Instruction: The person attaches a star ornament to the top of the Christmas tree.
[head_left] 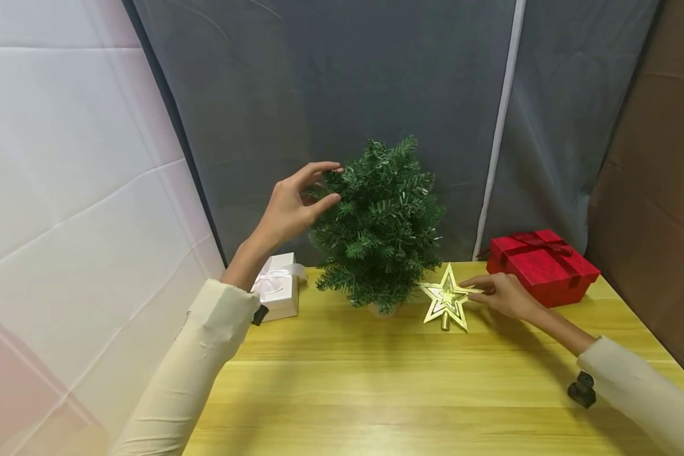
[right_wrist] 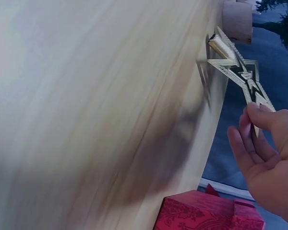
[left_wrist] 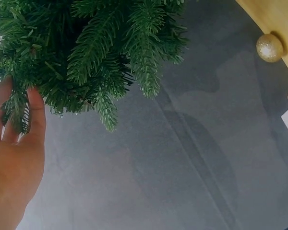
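A small artificial Christmas tree [head_left: 382, 221] stands upright on the table in a round wooden base [right_wrist: 237, 21]. At its upper left side is my left hand [head_left: 291, 206], thumb and fingers apart, with a branch tip [left_wrist: 17, 110] showing between them in the left wrist view. My right hand [head_left: 507, 296] pinches one point of a gold star tree topper [head_left: 448, 297] between thumb and fingers. The star faces the head camera, its socket downward, right beside the tree's lower branches. In the right wrist view it appears nearly edge-on, close over the tabletop.
A red gift box [head_left: 541, 269] with a dark red bow stands at the back right of the wooden table [head_left: 376, 392]. Left of the tree is a white gift box [head_left: 285, 294] with a pale ribbon. A gold glitter ball [left_wrist: 270, 48] lies near it. Grey cloth [head_left: 330, 82] hangs behind.
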{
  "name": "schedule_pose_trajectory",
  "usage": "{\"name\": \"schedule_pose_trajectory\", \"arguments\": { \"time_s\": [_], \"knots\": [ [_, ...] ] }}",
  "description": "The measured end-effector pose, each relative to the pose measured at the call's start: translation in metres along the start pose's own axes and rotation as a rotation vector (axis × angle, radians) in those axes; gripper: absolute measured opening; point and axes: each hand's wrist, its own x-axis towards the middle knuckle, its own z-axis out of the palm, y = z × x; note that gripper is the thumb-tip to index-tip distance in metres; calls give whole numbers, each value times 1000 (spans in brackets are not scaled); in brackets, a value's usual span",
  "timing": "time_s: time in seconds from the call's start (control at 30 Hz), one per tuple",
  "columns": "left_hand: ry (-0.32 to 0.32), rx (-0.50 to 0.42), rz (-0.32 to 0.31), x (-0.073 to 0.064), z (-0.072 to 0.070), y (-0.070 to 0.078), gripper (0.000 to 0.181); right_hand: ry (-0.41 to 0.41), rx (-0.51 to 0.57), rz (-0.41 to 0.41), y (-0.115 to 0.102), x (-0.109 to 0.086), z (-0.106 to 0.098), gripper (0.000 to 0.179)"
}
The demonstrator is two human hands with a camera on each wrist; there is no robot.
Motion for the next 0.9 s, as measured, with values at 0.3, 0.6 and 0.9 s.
{"name": "schedule_pose_trajectory", "arguments": {
  "time_s": [0.3, 0.6, 0.9],
  "knots": [
    [-1, 6, 0, -1, 0, 0, 50, -23, 78, 50, -10, -2, -14, 23],
    [0, 5, -6, -2, 0, 1, 50, 28, 31, 96, -26, 6, -55, 26],
    [12, -19, -9, -2, 1, -3, 51, 25, 60, 118, -43, 17, -97, 22]
  ]
}}
